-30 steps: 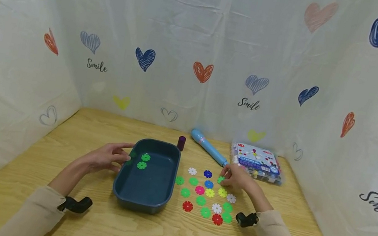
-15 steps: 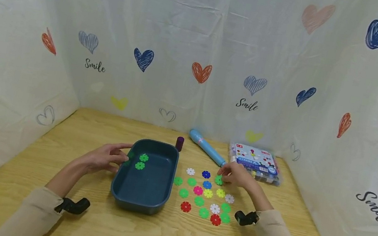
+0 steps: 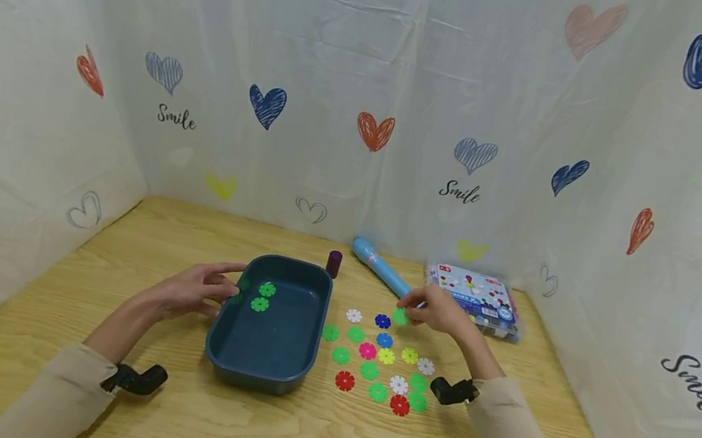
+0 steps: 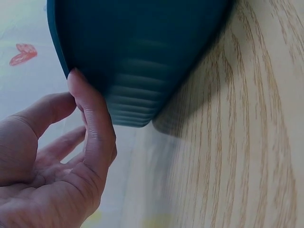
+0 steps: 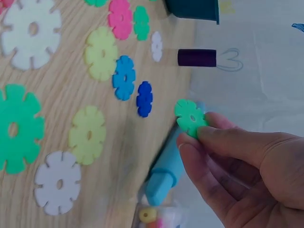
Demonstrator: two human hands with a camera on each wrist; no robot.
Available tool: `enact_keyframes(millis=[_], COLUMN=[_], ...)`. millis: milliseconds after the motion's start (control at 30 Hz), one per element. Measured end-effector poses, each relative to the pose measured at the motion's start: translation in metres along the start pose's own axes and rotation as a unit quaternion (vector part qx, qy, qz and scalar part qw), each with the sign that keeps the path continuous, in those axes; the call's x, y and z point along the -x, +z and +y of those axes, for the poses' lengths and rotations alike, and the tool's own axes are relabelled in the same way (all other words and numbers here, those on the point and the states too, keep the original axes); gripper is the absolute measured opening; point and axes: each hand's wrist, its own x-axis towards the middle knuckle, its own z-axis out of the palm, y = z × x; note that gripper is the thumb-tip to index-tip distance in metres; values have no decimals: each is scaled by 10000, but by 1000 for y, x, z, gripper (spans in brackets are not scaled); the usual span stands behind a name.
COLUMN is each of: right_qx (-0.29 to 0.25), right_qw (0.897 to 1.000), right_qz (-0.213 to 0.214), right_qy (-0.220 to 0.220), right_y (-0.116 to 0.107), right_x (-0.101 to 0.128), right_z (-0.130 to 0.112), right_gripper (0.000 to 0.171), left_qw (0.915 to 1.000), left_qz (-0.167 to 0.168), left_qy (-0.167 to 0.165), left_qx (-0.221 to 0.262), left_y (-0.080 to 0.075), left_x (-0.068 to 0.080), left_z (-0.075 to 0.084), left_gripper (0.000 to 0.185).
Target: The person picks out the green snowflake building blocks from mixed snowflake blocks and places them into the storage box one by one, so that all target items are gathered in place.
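Observation:
My right hand (image 3: 439,311) pinches a green notched plastic disc (image 5: 191,116) between thumb and fingertips, raised above the table. On the table below lie several similar discs, among them a dark blue one (image 3: 383,322), a pink one (image 3: 368,350) and a red one (image 3: 345,381). At the left side of a dark teal bin (image 3: 263,348), my left hand (image 3: 197,290) touches the rim with its fingertips, the fingers loosely bent outside the wall. Inside the bin lie two green discs (image 3: 260,305).
Behind the bin's right corner stands a small dark purple cylinder (image 3: 334,264). A light blue, baton-like object (image 3: 378,264) lies beyond the discs, beside a clear box (image 3: 478,298) with a printed cover. A heart-print curtain (image 3: 304,164) encloses the wooden table (image 3: 256,437).
My right hand has lifted the green disc from the table's back right of the group and moved it slightly left and up. The left hand stays at the bin.

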Motion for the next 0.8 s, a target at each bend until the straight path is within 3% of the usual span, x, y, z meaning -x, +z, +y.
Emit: enact_keyframes(millis=[433,800], right_qx=[160,77], right_qw=[9998,9984], right_qz=[36,-244], right_qy=[-98,-507], right_y=[-2,16], right_x=[-24,-60], right_z=[-44,-88], right_gripper=[18,18], left_qw=[10000,9998], left_qz=[-3,24], left_qy=[-43,-104], left_qx=[46,163], left_y=[-1,1], left_x=[-1,-1], left_z=[1,2], left_gripper=[67,67])
